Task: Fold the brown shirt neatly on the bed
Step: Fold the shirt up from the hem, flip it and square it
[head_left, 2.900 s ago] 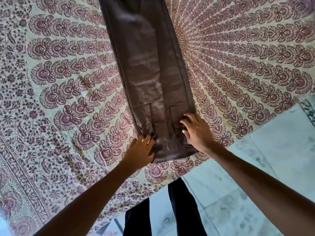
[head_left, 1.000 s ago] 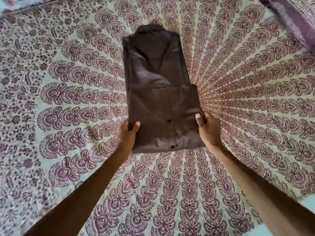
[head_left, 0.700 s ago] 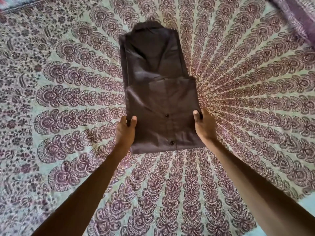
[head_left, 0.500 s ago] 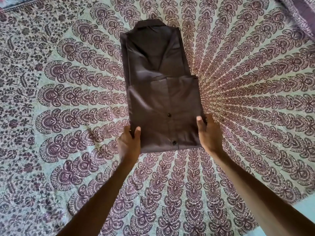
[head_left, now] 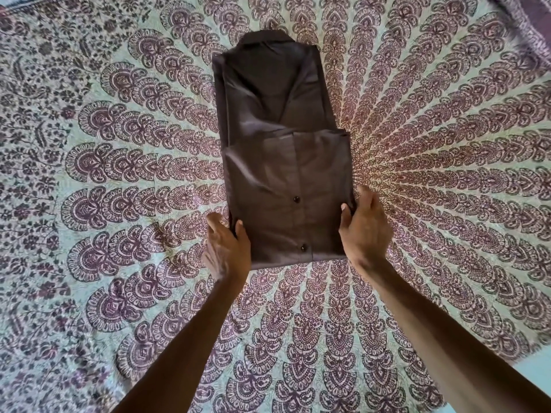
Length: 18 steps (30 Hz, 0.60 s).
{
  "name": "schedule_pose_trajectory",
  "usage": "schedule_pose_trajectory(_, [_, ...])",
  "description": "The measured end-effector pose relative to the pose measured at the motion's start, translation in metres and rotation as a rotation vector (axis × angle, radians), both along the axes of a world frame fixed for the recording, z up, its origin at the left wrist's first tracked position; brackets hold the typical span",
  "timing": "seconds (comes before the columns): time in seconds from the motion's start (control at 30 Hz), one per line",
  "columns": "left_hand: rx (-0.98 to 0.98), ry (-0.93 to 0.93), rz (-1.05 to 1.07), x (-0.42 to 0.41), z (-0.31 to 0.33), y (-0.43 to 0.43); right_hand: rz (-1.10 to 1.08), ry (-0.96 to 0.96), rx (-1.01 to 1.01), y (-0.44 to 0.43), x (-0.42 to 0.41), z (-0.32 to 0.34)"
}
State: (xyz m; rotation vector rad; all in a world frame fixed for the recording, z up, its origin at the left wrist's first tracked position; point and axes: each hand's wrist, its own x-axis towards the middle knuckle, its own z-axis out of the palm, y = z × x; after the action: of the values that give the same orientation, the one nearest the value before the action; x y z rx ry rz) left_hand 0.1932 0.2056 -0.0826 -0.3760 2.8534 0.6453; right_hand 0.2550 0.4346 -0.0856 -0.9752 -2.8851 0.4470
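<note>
Pinching lower edges of brown shirt (head_left: 283,174): left hand (head_left: 228,251), right hand (head_left: 365,234) (thumbs on top); hem folded up since earlier.

The blurred left hand (head_left: 226,251) hides fingers beneath the shirt (head_left: 286,186).

We log a cream cotton bedsheet (head_left: 119,204) printed with maroon feather-shaped motifs fanning outward, with a dense floral border along its left side. A bunched purple patterned cloth (head_left: 530,13) lies at top right. A pale floor (head_left: 541,371) shows at bottom right.
</note>
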Motion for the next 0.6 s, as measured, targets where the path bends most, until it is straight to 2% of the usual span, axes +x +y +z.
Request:
schedule_pose_trajectory(0.07, [-0.08, 0.198, -0.122, -0.009, 0.002, 0.001, 0.062, 0.084, 0.081, 0.004, -0.014, 0.007])
schedule_pose_trajectory(0.13, [-0.05, 0.345, -0.408, -0.025, -0.002, 0.005, 0.245, 0.095, 0.135, 0.007, -0.034, 0.007])
schedule_pose_trajectory(0.2, [-0.04, 0.294, -0.691, -0.047, -0.015, 0.007, 0.464, -0.02, 0.101, 0.012, -0.054, -0.003])
schedule_pose_trajectory(0.3, [-0.009, 0.166, -0.789, -0.076, -0.035, 0.001, 0.625, -0.187, 0.064, 0.028, -0.07, -0.019])
schedule_pose_trajectory(0.37, [0.095, 0.193, -0.749, -0.091, -0.03, -0.006, 0.647, -0.131, 0.021, 0.043, -0.074, -0.016])
schedule_pose_trajectory(0.43, [0.099, 0.32, -0.816, -0.103, -0.018, -0.017, 0.676, -0.047, -0.036, 0.06, -0.076, -0.007])
schedule_pose_trajectory(0.53, [-0.016, 0.42, -1.188, -0.126, -0.018, -0.05, 0.846, -0.061, 0.064, 0.093, -0.072, 0.0])
schedule_pose_trajectory(0.6, [-0.087, 0.37, -1.397, -0.142, -0.023, -0.071, 0.968, -0.157, 0.124, 0.111, -0.071, 0.001])
